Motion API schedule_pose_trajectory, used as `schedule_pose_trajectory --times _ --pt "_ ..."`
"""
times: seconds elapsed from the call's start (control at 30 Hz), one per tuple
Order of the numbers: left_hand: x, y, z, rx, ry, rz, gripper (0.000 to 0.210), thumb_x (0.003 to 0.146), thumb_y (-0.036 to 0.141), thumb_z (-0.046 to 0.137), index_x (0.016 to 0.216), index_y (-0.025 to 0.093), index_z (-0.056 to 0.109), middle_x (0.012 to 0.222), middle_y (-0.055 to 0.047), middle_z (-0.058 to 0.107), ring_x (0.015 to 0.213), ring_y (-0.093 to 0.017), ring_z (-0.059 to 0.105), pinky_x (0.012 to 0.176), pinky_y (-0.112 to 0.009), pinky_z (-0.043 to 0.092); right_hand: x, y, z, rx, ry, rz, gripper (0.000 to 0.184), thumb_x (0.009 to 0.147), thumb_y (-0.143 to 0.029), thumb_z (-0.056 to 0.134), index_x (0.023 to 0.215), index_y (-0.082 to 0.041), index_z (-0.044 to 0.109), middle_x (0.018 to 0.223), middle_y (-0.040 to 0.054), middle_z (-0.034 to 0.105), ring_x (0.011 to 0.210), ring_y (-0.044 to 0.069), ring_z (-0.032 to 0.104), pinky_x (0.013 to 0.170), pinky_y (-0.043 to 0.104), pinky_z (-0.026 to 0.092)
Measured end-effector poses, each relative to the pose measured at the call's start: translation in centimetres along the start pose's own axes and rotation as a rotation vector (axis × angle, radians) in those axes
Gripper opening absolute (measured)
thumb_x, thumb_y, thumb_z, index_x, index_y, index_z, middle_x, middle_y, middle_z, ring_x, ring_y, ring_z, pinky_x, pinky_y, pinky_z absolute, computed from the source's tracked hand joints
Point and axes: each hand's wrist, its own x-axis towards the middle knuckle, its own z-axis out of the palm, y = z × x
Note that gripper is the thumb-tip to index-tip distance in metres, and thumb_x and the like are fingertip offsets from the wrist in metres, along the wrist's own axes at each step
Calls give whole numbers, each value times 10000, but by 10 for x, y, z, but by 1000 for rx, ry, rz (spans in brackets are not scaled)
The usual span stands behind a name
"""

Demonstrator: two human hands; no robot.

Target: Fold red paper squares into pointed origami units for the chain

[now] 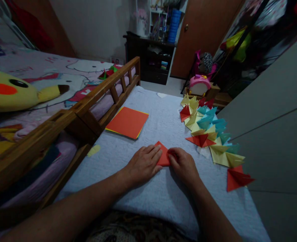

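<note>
Blue cloth (160, 117), red paper (163, 160), wooden rail (100, 91), door (201, 33)

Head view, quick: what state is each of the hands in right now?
Left hand: open, laid palm-down with its fingers on the folded red paper.
Right hand: closed, fingers curled, pinching the right side of the folded red paper.
</note>
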Motion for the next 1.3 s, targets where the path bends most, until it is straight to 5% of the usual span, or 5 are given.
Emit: schedule_pose_trajectory --times 0.7,1.3 --pt "8 -1 -6 5 -33 -42 463 972 532 509 1256 173 577 1506 -137 476 1233 -301 485 970 -422 427 1 0 0 23 11 10 225 894 -263 521 1004 -207 709 968 67 749 858 206 684 790 317 502" --pt "8 -1 -1 8 -16 -58 562 987 545 465 1390 156 514 1509 -131 486 1262 -292 476 988 -403 402 1 1 -1 57 11 0 230 896 -240 522 1016 -203 714 976 71 746 873 204 682 802 314 503"
